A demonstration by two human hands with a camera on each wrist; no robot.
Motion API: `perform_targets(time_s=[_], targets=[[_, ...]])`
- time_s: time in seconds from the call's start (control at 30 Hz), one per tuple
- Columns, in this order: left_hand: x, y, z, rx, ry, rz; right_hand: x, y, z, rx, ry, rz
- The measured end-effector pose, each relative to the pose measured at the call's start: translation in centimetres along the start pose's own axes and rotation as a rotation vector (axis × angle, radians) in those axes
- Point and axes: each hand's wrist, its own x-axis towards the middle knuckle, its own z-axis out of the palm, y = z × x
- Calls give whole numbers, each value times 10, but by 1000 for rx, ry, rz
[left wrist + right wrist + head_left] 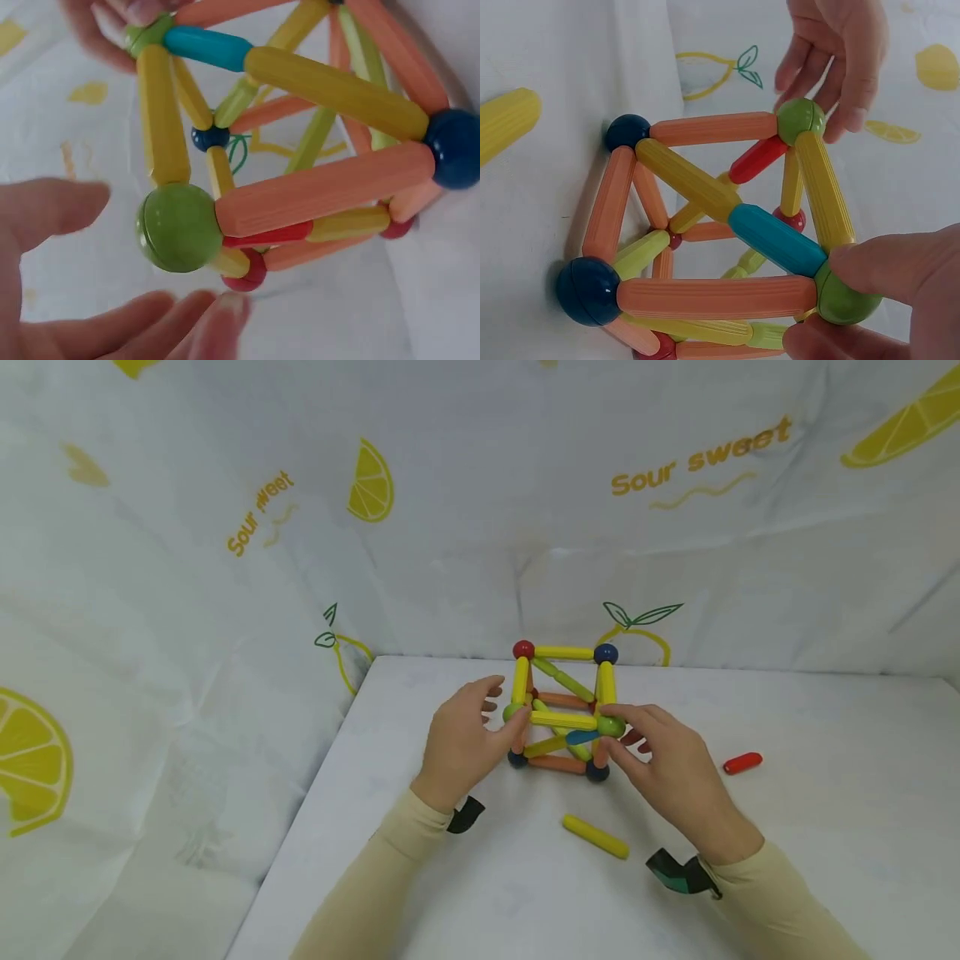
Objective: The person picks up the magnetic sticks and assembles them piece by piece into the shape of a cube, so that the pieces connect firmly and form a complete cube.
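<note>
A cube-like frame of rods and balls stands on the table, with yellow rods (pixel 564 720) along its top and orange rods (pixel 716 298) as uprights and base. My right hand (pixel 671 768) pinches the green ball (pixel 847 292) at the near right top corner, between thumb and fingers. From that ball a blue-and-yellow diagonal rod (pixel 300 75) runs down to a dark blue ball (pixel 454 148). Around the other green ball (pixel 180 229), at the near left top corner, my left hand (pixel 465 735) is spread, its thumb and fingers apart from it in the left wrist view.
A loose yellow rod (pixel 596 837) lies on the white table (pixel 517 893) in front of the frame. To the right of my right hand is a short red rod (pixel 742 763). A white cloth with lemon prints (pixel 480 527) hangs behind the table.
</note>
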Motion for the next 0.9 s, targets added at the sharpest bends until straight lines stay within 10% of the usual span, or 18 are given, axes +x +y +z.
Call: perform_targets(time_s=[0.13, 0.47, 0.9], targets=[[2, -6, -4, -179, -218, -189, -1, 0, 0, -8, 5, -4], [8, -15, -3, -204, -386, -351, 0, 0, 2, -12, 2, 13], [4, -12, -3, -184, -348, -360, -1, -2, 5, -7, 10, 9]])
